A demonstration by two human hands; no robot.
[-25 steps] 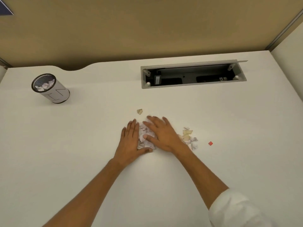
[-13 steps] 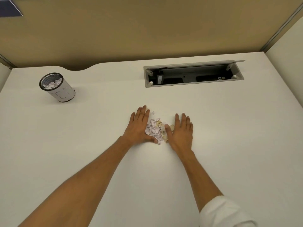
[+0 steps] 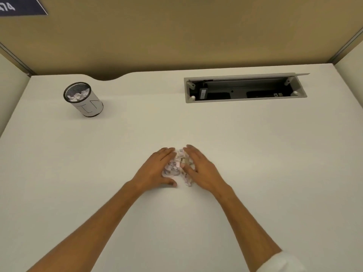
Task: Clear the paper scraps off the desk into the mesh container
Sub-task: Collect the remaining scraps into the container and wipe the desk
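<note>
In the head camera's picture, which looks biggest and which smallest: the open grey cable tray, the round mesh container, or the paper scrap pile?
1. Open grey cable tray set into the desk, clearly largest.
2. Round black-rimmed mesh container.
3. Pile of white paper scraps, partly hidden by the left hand and right hand, so its rank against the container is unsure.

Your left hand and forearm are bare to the lower edge of the frame. Your right hand is bare too (a white sleeve shows at lower right).
</note>
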